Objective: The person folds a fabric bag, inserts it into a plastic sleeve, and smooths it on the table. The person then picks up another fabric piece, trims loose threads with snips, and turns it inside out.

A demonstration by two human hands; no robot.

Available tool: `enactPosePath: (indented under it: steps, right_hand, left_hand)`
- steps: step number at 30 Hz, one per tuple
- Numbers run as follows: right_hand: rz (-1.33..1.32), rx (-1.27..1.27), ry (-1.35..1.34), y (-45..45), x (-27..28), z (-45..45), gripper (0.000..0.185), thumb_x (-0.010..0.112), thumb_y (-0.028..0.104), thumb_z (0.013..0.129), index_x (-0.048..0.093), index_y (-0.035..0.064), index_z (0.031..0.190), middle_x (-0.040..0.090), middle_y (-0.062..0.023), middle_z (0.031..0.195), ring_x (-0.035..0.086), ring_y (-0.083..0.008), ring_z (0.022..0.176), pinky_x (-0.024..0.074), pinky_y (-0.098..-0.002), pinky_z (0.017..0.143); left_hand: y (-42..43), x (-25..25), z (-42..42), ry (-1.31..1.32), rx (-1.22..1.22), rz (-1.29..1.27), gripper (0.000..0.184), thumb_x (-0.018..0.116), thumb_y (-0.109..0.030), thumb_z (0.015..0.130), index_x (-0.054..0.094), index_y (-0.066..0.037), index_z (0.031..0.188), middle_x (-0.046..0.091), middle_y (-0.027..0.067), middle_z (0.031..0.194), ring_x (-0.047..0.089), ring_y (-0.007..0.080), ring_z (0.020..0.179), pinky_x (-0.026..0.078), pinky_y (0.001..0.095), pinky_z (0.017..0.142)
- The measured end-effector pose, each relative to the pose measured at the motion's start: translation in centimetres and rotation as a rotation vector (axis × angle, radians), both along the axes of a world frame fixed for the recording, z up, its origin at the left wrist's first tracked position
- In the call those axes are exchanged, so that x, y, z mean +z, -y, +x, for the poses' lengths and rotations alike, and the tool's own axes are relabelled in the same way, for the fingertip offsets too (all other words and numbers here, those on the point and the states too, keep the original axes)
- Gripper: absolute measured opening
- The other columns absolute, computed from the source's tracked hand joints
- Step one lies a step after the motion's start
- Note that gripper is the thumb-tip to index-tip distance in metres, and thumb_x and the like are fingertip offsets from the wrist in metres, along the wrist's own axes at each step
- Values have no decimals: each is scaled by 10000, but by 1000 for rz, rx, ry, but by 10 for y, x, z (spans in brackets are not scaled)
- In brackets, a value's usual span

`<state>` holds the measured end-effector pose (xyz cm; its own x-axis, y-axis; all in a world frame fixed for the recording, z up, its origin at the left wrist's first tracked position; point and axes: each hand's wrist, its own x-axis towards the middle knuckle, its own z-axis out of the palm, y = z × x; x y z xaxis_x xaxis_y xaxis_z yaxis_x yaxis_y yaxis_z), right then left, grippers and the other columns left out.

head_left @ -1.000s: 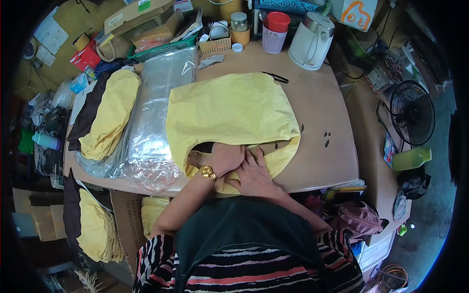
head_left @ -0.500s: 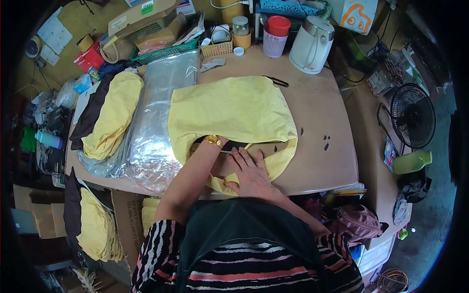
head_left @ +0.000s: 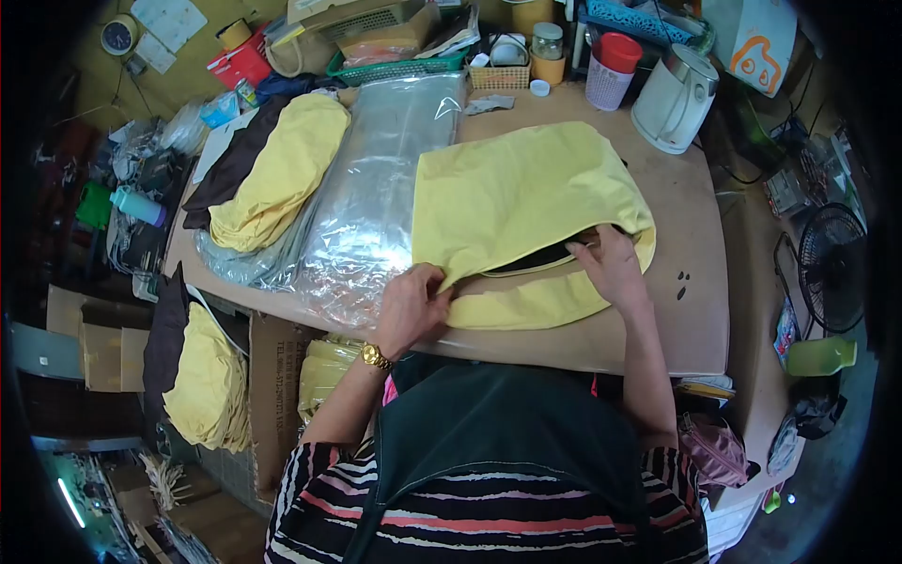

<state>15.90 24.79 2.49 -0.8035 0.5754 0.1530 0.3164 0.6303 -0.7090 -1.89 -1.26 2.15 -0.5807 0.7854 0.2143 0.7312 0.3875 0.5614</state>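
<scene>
So the bag (head_left: 526, 193), yellow with a dark inside, is laid flat on the table (head_left: 695, 324), right in front of the person. Its mouth is turned toward the body and gapes a bit, and the strap (head_left: 536, 310) is curved along the near side.

The left hand (head_left: 411, 305) is set at the left corner of the mouth, where the strap is joined on. Its fingers are bent in and a bit of cloth is pinched against the thumb. A gold watch (head_left: 375, 355) is worn on that wrist.

The right hand (head_left: 613, 268) is kept at the other end of the mouth. The thumb is pointed left over the dark gap and the fingers are bent at the rim, but the tips are partly hidden, so whether the cloth is really nipped there can't be told.

Just left of the bag, a stack of clear plastic (head_left: 371, 179) is spread out, with a yellow and brown pile (head_left: 282, 179) placed beyond it. At the back, a kettle (head_left: 675, 99) is parked near a red cup (head_left: 620, 52), which is held in a pale holder (head_left: 609, 89). Some dark spots (head_left: 682, 285) are seen on the tabletop, right of the bag.
</scene>
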Motion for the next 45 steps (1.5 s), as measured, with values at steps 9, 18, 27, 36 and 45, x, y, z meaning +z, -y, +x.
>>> enactPosePath:
  steps: [9, 18, 27, 36, 45]
  right_hand:
    - [-374, 187, -195, 110, -15, -17, 285, 759, 156, 790, 595, 25, 983, 681, -107, 853, 695, -223, 771, 545, -309, 665]
    - [57, 134, -321, 124, -10, -9, 221, 660, 46, 802, 603, 24, 1014, 607, -95, 822, 629, -277, 786, 514, -372, 673]
    - [428, -40, -323, 81, -14, -11, 76, 675, 36, 759, 613, 70, 732, 522, -56, 657, 541, -232, 650, 390, -370, 728]
    - [748, -549, -85, -49, -7, 39, 101, 675, 63, 768, 626, 109, 843, 597, -31, 686, 596, -232, 677, 363, -405, 803]
    - [325, 338, -263, 98, 35, -9, 314, 752, 136, 726, 616, 85, 1005, 584, -62, 887, 581, -247, 826, 336, -460, 961]
  left_hand:
    - [-12, -1, 18, 718, -114, 45, 205, 656, -177, 894, 642, 16, 828, 620, 18, 634, 532, 49, 577, 427, 240, 532]
    - [-12, 18, 36, 444, -109, 6, 214, 660, -169, 870, 621, 16, 770, 596, 40, 592, 514, 61, 546, 420, 251, 507]
    - [-7, 31, 43, 367, -126, -67, 176, 687, -153, 792, 629, -8, 712, 602, 127, 562, 575, 234, 462, 451, 338, 491]
    - [8, 49, 25, 233, -84, -7, 127, 695, -122, 801, 639, -15, 760, 623, 118, 610, 608, 222, 524, 468, 322, 518]
    - [-22, 26, 26, 713, -144, 302, 130, 591, -30, 927, 656, 6, 1033, 668, 5, 902, 589, 63, 820, 488, 209, 736]
